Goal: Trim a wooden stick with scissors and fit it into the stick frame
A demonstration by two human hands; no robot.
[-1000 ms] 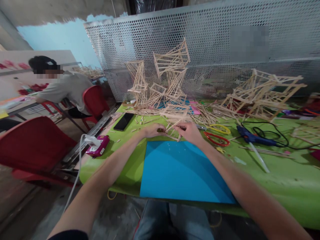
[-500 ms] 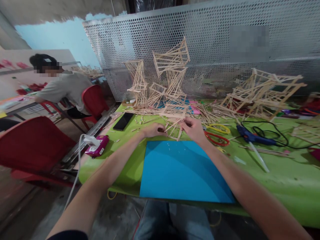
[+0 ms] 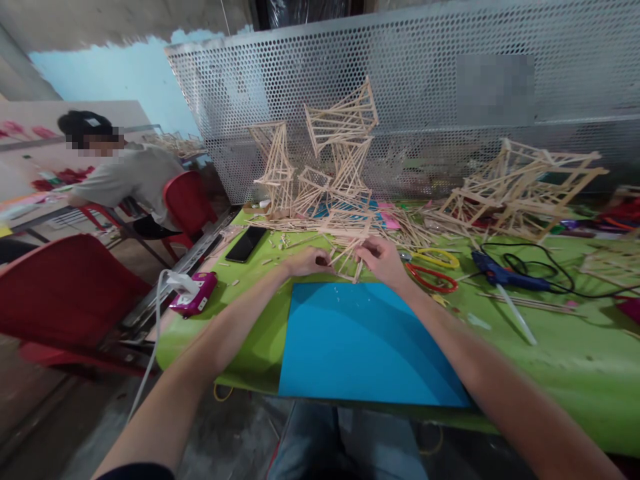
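Both hands are working on a small stick frame (image 3: pixel 349 257) sitting on the green table (image 3: pixel 550 360) just past the far edge of the blue sheet (image 3: pixel 365 343). The left hand (image 3: pixel 307 261) is pressing on the frame's left side w/ fingers closed together on the sticks, while the right hand (image 3: pixel 384 259) is pinching its upper right part, fingers clamped on a stick or two; exact contact pts are too small to tell. Judging by its looks, the frame is only partway built: a few sticks crossing at angles, low and loose, vs. the tall finished lattice towers (image 3: pixel 340 143) standing toward the table's far edge against the perforated metal panel (image 3: pixel 430 87). More finished frames (image 3: pixel 525 187) are piling up toward the far right corner. A heap of loose sticks (image 3: pixel 400 230) is lying just behind the hands, so plenty of stock seems left. The blue glue gun (image 3: pixel 500 275) w/ its black cord is lying well to the right, near the red scissors (image 3: pixel 431 279) and yellow scissors (image 3: pixel 437 257), none in hand. A phone (image 3: pixel 245 244) is lying toward the left edge, a pink charger (image 3: pixel 195 293) at the left edge itself. Another person (image 3: pixel 125 173) is sitting at a separate table on the left.
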